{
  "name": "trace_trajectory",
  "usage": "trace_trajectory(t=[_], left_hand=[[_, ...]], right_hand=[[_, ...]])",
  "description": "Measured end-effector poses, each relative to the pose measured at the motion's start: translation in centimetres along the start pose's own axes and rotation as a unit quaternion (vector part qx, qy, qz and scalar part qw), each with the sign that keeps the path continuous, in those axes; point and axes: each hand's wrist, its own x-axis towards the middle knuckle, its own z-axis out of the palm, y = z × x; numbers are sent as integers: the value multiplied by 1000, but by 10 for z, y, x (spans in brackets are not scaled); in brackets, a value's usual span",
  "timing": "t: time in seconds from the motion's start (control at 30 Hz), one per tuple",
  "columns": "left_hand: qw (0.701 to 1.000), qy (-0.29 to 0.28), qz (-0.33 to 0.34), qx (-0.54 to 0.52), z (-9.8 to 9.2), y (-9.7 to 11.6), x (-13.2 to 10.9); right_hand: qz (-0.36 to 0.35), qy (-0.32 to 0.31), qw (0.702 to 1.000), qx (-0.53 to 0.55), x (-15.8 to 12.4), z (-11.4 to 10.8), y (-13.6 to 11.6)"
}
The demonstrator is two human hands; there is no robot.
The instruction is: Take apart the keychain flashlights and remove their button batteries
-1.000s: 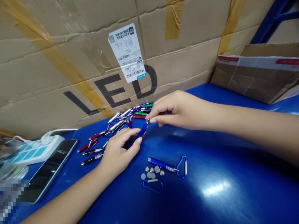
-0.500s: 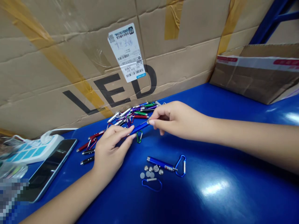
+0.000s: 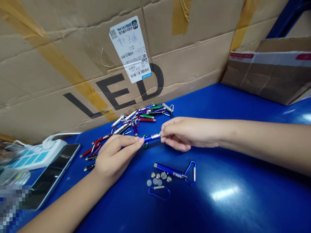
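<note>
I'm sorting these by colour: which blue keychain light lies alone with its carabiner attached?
The blue light nearest the camera, beside the button cells; the other blue one is held between both hands.

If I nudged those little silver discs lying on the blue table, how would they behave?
The silver discs look flat and tiny, so probably light and apt to skid on the glossy blue table. Lying flat, they likely won't roll. Pinching one up might prove fiddly.
</note>
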Motion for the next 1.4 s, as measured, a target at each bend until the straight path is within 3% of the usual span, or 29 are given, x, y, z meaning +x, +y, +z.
trace_trajectory(t=[0.1,0.13,0.2,0.3,0.37,0.4,0.43,0.5,0.6,0.7,0.77,0.83,0.9,1.0,1.1,1.17,1.23,1.3,1.4], left_hand=[[999,-13,34,10,1,4,8],[1000,-17,19,8,1,5,11],[999,-23,-34,-8,1,6,14],[994,-28,-95,-38,1,8,14],[994,-26,-96,-49,1,10,13],[995,-23,-89,-50,1,11,13],[996,-19,-79,-48,0,13,13],[998,-11,-48,-38,-1,16,13],[1000,-6,14,-2,-3,17,11],[996,11,84,33,-6,12,8],[992,13,117,49,-9,7,6],[988,-13,140,62,-11,4,5],[987,-21,143,64,-11,5,7],[997,-10,57,41,-6,11,12],[987,-61,-129,-69,1,18,16],[943,-128,-243,-186,4,21,19],[900,-189,-299,-255,3,24,20],[904,-212,-291,-232,0,27,21],[962,-175,-184,-103,-4,28,20]], right_hand=[[-99,36,980,-168,1,-4,0],[-152,50,955,-251,1,-5,-1],[-252,77,868,-420,1,-8,-1],[-310,132,741,-580,1,-10,1],[-309,161,703,-620,1,-9,4],[-308,170,697,-626,1,-7,5],[-305,174,701,-621,0,-5,6],[-294,172,738,-583,-1,0,7],[-246,155,845,-449,-4,9,5],[-149,113,942,-277,-8,15,2],[-74,67,981,-164,-9,17,0],[-21,23,998,-56,-9,17,0],[-12,6,1000,-5,-6,15,0],[-83,57,987,-128,-2,10,1],[-199,134,918,-316,2,5,2],[-268,153,863,-399,4,4,3],[-305,154,822,-456,5,4,4],[-315,149,807,-477,5,5,5],[-307,142,830,-444,2,10,5]])
